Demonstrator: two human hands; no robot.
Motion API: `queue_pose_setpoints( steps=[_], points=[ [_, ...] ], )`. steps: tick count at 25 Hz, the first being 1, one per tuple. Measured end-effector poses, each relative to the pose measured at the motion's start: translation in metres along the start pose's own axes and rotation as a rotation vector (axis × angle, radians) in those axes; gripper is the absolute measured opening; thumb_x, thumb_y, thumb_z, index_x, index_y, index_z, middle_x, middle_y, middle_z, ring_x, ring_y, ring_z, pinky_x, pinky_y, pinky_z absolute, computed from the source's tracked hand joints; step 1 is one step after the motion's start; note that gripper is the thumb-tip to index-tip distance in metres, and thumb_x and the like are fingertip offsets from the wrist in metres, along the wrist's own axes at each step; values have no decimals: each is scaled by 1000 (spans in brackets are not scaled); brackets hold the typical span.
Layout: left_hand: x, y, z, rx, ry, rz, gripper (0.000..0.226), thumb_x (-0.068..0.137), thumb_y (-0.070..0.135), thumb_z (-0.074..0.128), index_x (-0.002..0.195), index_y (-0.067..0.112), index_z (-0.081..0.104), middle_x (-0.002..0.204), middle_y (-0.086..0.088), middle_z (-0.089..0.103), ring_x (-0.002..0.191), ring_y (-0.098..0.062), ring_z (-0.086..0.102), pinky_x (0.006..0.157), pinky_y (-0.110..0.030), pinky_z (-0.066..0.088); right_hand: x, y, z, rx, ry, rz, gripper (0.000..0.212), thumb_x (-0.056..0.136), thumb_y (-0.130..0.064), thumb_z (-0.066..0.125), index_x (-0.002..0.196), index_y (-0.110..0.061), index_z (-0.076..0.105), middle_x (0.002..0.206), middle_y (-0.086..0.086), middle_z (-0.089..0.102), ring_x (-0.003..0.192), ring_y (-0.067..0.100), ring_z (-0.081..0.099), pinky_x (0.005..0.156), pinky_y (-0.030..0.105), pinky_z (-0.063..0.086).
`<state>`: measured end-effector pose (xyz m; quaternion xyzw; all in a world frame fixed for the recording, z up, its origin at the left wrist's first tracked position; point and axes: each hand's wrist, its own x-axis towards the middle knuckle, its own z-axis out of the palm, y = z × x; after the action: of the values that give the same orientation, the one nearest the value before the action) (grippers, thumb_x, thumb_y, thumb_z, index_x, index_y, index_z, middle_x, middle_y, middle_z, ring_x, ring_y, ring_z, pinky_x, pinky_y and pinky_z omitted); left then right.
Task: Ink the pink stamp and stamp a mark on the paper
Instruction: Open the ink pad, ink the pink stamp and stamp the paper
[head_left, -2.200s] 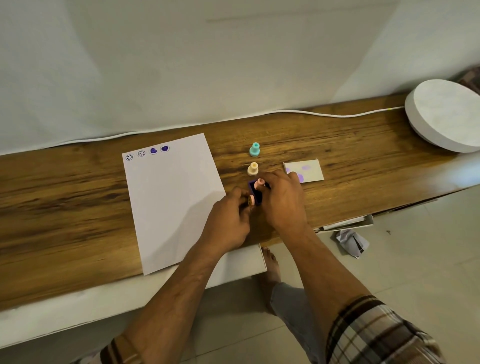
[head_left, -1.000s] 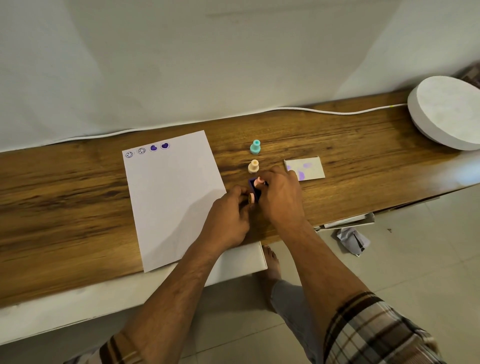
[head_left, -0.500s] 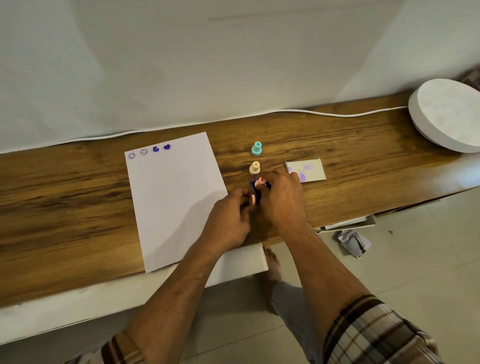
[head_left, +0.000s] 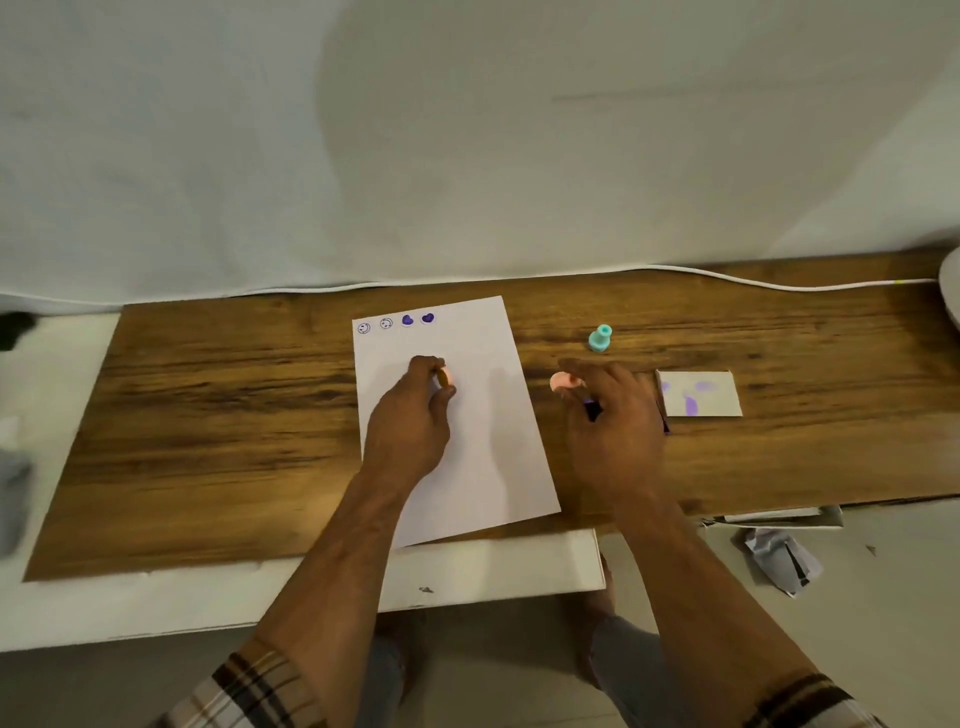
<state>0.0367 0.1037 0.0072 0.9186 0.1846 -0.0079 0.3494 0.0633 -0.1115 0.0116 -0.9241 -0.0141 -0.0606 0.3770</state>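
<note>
The white paper (head_left: 478, 467) lies on the wooden table (head_left: 234, 415) with two smiley and two purple heart marks (head_left: 396, 322) along its top edge. My left hand (head_left: 410, 421) hovers over the paper's upper middle, pinching a small pink round piece (head_left: 445, 377). My right hand (head_left: 613, 421) is just right of the paper and holds the pink stamp (head_left: 562, 383), its round end pointing left. The dark purple ink pad (head_left: 592, 410) shows under that hand's fingers, mostly hidden.
A teal stamp (head_left: 600, 339) stands behind my right hand. A white card with purple smudges (head_left: 698, 393) lies to its right. A white cable (head_left: 779, 285) runs along the back edge. A white round object (head_left: 953, 291) sits far right. Crumpled paper (head_left: 779, 564) lies on the floor.
The hands have come apart: my left hand has moved left over the paper with the small pink piece, and my right hand has lifted the pink stamp off the ink pad. The view shifted left.
</note>
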Motion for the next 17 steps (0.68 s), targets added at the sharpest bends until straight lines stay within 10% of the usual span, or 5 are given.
queue_pose_setpoints(
  steps=[9, 17],
  points=[
    [-39, 3, 8, 203, -120, 159, 34, 99, 33, 60, 130, 28, 46, 123, -2, 69, 97, -23, 69, 86, -36, 55, 0, -25, 34, 102, -43, -16, 28, 93, -27, 80, 117, -34, 68, 114, -9, 72, 93, 7, 64, 69, 19, 48],
    [-32, 0, 1, 246, -176, 189, 35, 98, 31, 61, 130, 28, 47, 129, -3, 67, 104, -24, 67, 88, -37, 56, 13, -36, 62, 105, -66, -64, 24, 101, -34, 69, 123, -25, 73, 117, -5, 75, 102, 14, 66, 78, 34, 57]
  ],
)
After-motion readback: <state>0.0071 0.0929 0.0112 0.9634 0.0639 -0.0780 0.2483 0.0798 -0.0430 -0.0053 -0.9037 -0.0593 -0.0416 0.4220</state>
